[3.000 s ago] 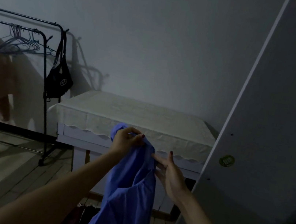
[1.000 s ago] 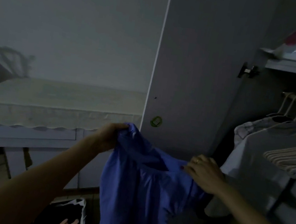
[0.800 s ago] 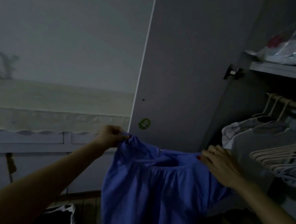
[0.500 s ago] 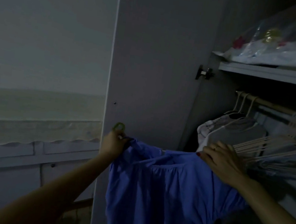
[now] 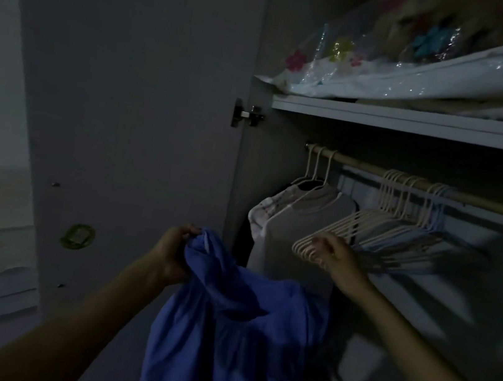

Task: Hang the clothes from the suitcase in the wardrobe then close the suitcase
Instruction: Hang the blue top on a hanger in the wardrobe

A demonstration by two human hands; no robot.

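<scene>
Figure: selecting a hanger for a garment held at the open wardrobe, all positions given relative to the wooden rail (image 5: 377, 171). The left hand (image 5: 173, 255), below and to the left of the rail, has its fingers curled tight round the bunched top edge of the blue garment (image 5: 233, 324), which hangs slack from that grip, well below the rail and in front of the grey top (image 5: 295, 239) already hung near the rail's left end. The right hand (image 5: 335, 261), below the rail's middle, has thumb and fingers closed in a pinch on the near ends of the bunch of empty pale hangers (image 5: 378, 229), whose hooks sit crowded together on the rail. How many hangers the pinch takes in cannot be told.

To do this step well, the right hand probably needs to separate a single hanger from the bunch before lifting, since the hooks lie nested and several could come away together. The hook should be raised clear of the rail, not dragged along it. The left hand should keep the garment high by its neckline, so that the opening stays findable. The suitcase is not in view.
</scene>
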